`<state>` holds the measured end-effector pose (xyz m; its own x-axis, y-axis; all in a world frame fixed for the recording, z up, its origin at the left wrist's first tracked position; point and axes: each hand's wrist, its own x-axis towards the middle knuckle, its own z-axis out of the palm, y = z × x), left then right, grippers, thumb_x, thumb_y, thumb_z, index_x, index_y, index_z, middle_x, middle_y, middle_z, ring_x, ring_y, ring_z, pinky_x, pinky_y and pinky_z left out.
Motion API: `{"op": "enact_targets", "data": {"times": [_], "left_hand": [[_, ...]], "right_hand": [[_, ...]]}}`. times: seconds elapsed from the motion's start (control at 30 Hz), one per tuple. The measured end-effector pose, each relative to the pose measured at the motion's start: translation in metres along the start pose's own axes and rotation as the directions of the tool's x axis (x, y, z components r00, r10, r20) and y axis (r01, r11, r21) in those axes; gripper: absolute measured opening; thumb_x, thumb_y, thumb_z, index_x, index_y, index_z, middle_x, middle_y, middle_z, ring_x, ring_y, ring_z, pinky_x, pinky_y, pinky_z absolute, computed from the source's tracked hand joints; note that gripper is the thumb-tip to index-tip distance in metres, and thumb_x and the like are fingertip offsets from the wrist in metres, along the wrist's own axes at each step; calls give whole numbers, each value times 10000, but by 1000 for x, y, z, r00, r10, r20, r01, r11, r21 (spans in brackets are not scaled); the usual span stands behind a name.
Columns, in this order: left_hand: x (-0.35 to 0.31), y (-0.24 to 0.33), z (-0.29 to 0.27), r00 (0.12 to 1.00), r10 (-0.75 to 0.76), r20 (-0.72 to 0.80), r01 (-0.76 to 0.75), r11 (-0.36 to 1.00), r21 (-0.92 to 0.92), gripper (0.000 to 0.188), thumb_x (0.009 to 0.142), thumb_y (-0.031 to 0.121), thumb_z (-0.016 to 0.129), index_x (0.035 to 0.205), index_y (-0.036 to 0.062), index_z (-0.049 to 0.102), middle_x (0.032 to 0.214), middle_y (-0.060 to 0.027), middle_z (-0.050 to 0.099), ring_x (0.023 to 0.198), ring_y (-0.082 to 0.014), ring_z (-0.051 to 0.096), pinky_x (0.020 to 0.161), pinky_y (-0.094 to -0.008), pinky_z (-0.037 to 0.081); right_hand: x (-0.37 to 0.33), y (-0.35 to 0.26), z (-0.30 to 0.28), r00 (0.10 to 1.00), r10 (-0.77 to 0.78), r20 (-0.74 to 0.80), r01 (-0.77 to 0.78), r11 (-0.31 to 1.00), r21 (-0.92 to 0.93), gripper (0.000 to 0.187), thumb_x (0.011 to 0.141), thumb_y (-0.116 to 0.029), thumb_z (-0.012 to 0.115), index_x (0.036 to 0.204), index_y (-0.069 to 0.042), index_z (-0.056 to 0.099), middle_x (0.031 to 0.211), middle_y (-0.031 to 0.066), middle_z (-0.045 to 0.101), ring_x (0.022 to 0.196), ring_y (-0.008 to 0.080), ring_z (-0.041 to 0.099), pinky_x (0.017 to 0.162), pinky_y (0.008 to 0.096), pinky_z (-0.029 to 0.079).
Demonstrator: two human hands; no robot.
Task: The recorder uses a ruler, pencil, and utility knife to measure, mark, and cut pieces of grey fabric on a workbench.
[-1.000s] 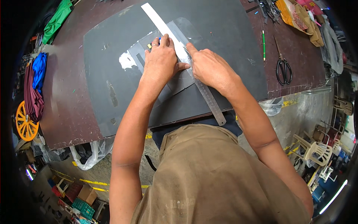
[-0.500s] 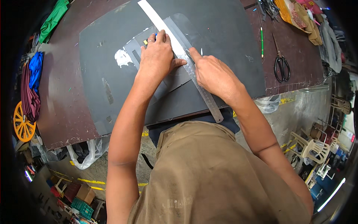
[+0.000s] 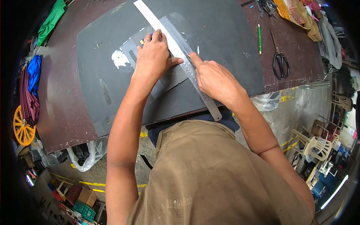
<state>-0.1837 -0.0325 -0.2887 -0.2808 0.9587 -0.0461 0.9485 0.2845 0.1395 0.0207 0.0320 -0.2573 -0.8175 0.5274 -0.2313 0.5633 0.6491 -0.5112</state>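
A long metal ruler (image 3: 207,102) lies slantwise over a dark grey flat piece (image 3: 175,87) with straight seams and cut-outs. My left hand (image 3: 153,56) presses down with its fingers and thumb apart, the thumb on the ruler. Something small, blue and yellow, shows by its fingertips. On the ruler's right edge, my right hand (image 3: 217,77) is closed with its index finger stretched forward, around a thin-bladed cutter (image 3: 188,56). Only the cutter's metal tip shows; its handle is hidden in the hand. Both pieces rest on a large black mat (image 3: 232,41).
A brown table (image 3: 60,101) carries the mat. To the right lie black-handled scissors (image 3: 281,65), a green pencil (image 3: 259,39) and cardboard (image 3: 296,15). Folded green cloth (image 3: 52,23) and blue cloth (image 3: 34,74) are at the left. Plastic bags (image 3: 90,155) hang below the front edge.
My right hand has slid slightly toward me along the ruler's edge. The left hand keeps its place on the ruler. The whole view has shifted a little.
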Motion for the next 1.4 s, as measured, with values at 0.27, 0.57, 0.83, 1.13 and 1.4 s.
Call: {"op": "enact_targets", "data": {"times": [0.27,0.57,0.83,1.13,1.4], "left_hand": [[3,6,6,999,27,-33,-26,999,29,1055,760,620,885,1466,-107,595,1583,-270,544,1463,-471,517,1196,-503,475],[11,7,10,1000,4,19,-4,1000,5,1105,765,616,879,1526,-97,515,1627,-213,487,1509,-450,471,1091,-667,537],[17,12,15,1000,5,24,-5,1000,2,1116,768,619,877,1536,-101,507,1626,-223,488,1515,-446,466,1104,-659,527],[23,13,14,1000,0,29,0,1000,-10,1117,765,612,882,1538,-102,507,1637,-231,478,1524,-444,458,1118,-661,513],[23,9,12,1000,3,20,-3,1000,5,1102,771,605,883,1529,-106,514,1627,-233,486,1517,-446,465,1101,-663,527]], "right_hand": [[-8,11,-2,1000,7,10,-7,1000,14,467,980,-8,544,1427,122,501,820,333,691,818,518,694,763,576,556],[-16,12,-9,997,47,57,-48,999,22,472,1013,-36,549,1462,99,495,886,337,705,891,512,697,813,576,551],[-21,26,-1,1000,-13,-19,13,999,-31,516,930,28,587,1429,129,506,869,322,724,838,492,752,764,537,616],[-24,27,-2,999,44,-4,-44,998,-32,506,1021,-53,558,1503,88,494,891,319,700,872,486,702,813,551,558],[-22,22,-5,998,67,22,-65,996,-58,514,1021,-58,559,1508,89,493,903,317,702,874,481,705,816,544,565]]}}
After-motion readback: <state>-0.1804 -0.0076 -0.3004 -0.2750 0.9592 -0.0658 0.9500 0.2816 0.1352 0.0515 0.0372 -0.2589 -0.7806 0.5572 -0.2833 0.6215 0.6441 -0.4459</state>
